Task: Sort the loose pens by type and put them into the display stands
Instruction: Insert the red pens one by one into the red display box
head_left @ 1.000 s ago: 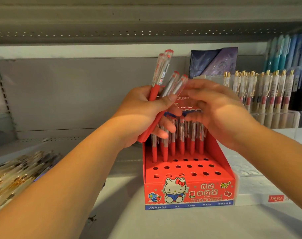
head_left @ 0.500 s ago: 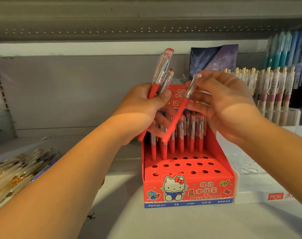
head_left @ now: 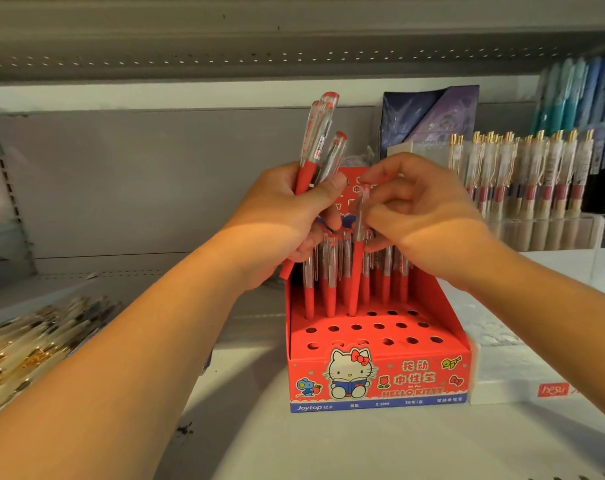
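Left hand (head_left: 287,216): fingers curled round spare red pens (head_left: 320,143), caps up, kept close beside the stand (head_left: 380,379) for feeding.
Right hand (head_left: 422,216): fingers pinch one pen (head_left: 358,265) near its cap, upright so the tip meets a hole (probably seated already, though the view is unclear).
Stand: on the shelf (head_left: 328,445), back rows filled, front holes free.

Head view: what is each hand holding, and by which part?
Right hand pinches one red pen by its clear upper barrel, tip down at the red stand. Left hand grips a bundle of red pens mid-barrel.
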